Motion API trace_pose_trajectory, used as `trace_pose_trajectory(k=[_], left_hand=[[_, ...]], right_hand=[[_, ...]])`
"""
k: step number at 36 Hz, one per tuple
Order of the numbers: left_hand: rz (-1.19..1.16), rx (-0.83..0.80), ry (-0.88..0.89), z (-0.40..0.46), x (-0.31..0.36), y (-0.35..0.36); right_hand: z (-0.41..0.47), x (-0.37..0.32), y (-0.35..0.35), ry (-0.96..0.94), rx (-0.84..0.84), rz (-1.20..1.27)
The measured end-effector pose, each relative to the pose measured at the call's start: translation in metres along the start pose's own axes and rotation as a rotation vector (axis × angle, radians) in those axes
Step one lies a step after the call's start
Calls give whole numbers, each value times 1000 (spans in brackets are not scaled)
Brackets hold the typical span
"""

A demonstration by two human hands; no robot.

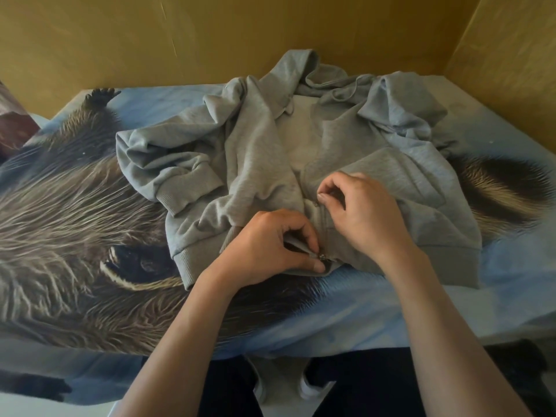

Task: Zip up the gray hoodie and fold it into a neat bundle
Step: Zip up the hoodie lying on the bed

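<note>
A gray hoodie (258, 152) lies front-up on the bed, hood toward the wall, sleeves crumpled at both sides. Its front is open above the waist, and the short stretch of zipper (324, 230) near the hem is joined. My left hand (270, 248) pinches the hem at the zipper's bottom end, thumb and fingers closed on the fabric. My right hand (361, 212) pinches the small zipper pull (319, 198) a little way above the hem.
The bed is covered by a blue sheet (391, 302) printed with a large raccoon. Yellow-brown walls (210, 34) close in behind and at the right. The bed's near edge runs just below my forearms, with my dark trousers and white shoes beneath it.
</note>
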State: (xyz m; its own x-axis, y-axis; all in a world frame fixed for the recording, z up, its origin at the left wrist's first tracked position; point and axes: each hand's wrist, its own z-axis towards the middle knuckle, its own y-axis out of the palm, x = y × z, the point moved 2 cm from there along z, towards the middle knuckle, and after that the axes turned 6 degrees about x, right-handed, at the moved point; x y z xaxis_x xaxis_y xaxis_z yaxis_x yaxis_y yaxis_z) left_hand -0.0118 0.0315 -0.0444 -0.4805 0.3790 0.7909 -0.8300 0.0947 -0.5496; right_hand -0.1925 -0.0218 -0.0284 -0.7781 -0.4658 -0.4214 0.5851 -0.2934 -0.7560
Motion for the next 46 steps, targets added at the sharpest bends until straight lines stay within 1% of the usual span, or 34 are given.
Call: trace_pose_trajectory(k=[3,4,6,9,13,20,24,28,34,39,46], left_hand=[[88,-5,-25,3,7,1],[107,31,-30,5,10,2],[138,153,-56,9,13,3],[179,323,-148,16,8,3],[261,387,-204,21,5,6],[292,358,-201,25,6,9],[261,351,-236,25,4,10],[265,345,-218,25,1,10],[271,311,-202,26,1,4],[262,293,-184,28,6,-4],[214,184,-150,31,17,-15]], right_hand=[[0,-1,-1,6,-2,21],[0,-2,-2,13,-3,35],[0,-1,-4,17,-2,63],[-1,0,-5,21,3,113],[2,1,-7,32,3,150],[5,1,-11,17,-29,162],[8,-2,-10,-30,-54,80],[14,-5,-6,-73,-48,22],[20,-5,-2,-62,-70,71],[21,-6,-8,-65,-39,146],[28,-9,-9,-46,-40,195]])
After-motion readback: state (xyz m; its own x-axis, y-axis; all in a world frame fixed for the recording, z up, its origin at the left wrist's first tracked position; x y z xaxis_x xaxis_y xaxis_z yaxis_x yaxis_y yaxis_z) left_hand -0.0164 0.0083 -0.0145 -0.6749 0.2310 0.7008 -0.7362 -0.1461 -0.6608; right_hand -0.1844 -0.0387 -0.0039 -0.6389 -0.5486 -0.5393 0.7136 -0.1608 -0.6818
